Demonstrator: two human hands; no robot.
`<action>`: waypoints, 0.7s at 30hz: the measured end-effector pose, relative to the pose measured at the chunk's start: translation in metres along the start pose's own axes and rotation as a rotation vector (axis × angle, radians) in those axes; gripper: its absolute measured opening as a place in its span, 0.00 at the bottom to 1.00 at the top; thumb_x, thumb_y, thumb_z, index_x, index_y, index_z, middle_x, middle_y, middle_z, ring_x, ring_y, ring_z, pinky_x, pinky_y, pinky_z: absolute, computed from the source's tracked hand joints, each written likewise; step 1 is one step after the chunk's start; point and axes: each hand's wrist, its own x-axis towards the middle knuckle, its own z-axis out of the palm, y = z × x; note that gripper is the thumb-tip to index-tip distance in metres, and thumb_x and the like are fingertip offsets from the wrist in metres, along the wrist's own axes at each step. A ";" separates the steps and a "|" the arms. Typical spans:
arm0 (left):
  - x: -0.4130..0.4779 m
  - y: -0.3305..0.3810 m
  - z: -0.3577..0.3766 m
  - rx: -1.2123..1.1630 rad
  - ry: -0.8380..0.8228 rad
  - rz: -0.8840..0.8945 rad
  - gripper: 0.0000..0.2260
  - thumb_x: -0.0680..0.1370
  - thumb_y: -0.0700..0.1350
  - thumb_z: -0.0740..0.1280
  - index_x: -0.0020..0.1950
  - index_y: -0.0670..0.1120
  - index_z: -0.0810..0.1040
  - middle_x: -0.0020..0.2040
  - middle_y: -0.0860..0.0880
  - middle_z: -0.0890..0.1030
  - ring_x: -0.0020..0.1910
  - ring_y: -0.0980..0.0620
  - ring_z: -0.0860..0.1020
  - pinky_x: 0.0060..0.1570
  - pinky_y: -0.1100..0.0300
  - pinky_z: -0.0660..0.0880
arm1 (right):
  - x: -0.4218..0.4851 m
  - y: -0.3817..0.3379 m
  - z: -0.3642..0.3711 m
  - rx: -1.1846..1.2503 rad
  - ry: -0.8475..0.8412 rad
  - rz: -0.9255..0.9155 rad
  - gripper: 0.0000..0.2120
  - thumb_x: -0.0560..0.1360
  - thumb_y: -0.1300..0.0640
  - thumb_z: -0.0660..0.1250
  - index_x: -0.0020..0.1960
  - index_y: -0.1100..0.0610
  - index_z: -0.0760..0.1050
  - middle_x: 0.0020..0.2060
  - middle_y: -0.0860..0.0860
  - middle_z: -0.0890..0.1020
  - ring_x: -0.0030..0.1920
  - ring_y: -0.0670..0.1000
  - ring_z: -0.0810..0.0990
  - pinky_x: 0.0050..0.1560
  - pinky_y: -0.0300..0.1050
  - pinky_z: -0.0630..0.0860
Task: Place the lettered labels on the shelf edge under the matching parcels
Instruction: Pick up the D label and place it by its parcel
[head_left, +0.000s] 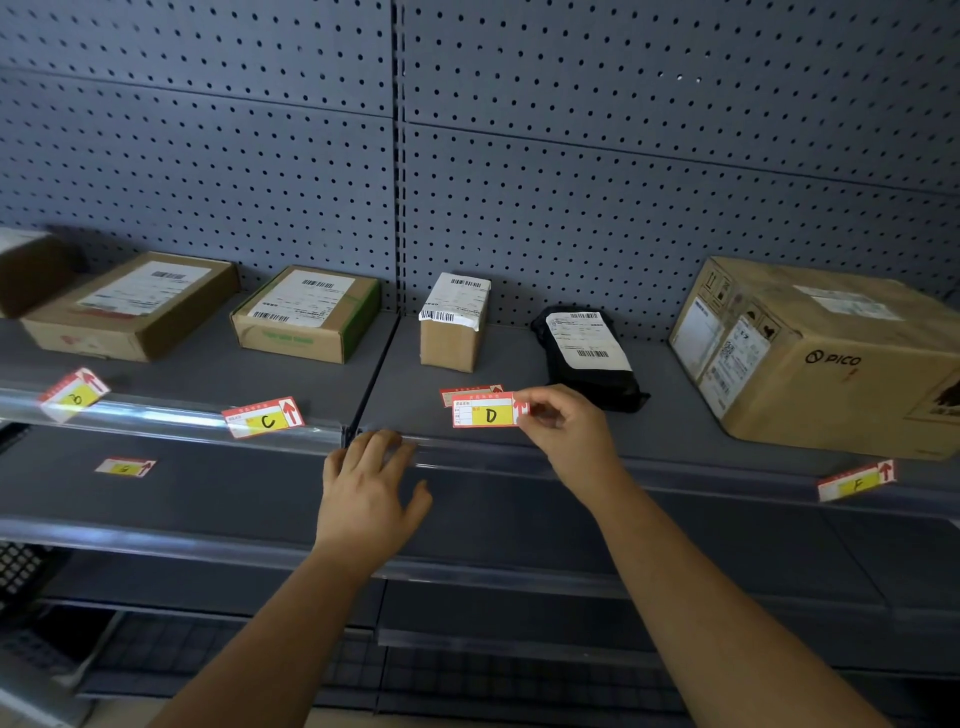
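Pinches red-and-yellow paper label D by its right end in the right hand, rests the open left hand on the clear plastic shelf-edge strip at 7 o'clock; next likely needs pressing into that strip at 6 o'clock, under the small brown cardboard parcel.

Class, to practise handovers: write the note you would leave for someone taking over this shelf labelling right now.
Left hand open, fingers on the shelf edge. Right hand pinches label D, above the edge before the small box.
Done: label C, label F and a far-left label sit tilted on the edge.
Left: seat D; a second label lies behind D, a loose label on the lower shelf.
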 end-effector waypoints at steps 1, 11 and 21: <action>0.001 0.000 0.000 -0.001 -0.002 0.001 0.21 0.71 0.57 0.59 0.59 0.49 0.76 0.59 0.48 0.74 0.61 0.47 0.70 0.58 0.46 0.65 | 0.000 0.000 0.000 -0.003 0.001 -0.001 0.10 0.73 0.65 0.71 0.52 0.54 0.82 0.48 0.45 0.81 0.48 0.43 0.79 0.51 0.36 0.76; 0.007 -0.005 -0.005 0.013 -0.042 0.027 0.22 0.72 0.58 0.57 0.59 0.48 0.75 0.59 0.48 0.74 0.59 0.47 0.71 0.58 0.46 0.68 | -0.001 -0.003 0.005 0.000 -0.010 0.001 0.11 0.73 0.65 0.71 0.52 0.53 0.82 0.49 0.44 0.81 0.49 0.44 0.79 0.52 0.37 0.77; 0.006 -0.004 -0.003 -0.023 -0.016 0.014 0.22 0.72 0.57 0.57 0.58 0.47 0.77 0.58 0.48 0.76 0.58 0.47 0.73 0.57 0.46 0.69 | -0.002 -0.003 0.006 -0.004 -0.004 0.005 0.12 0.73 0.64 0.71 0.51 0.50 0.81 0.49 0.44 0.81 0.49 0.42 0.79 0.50 0.33 0.76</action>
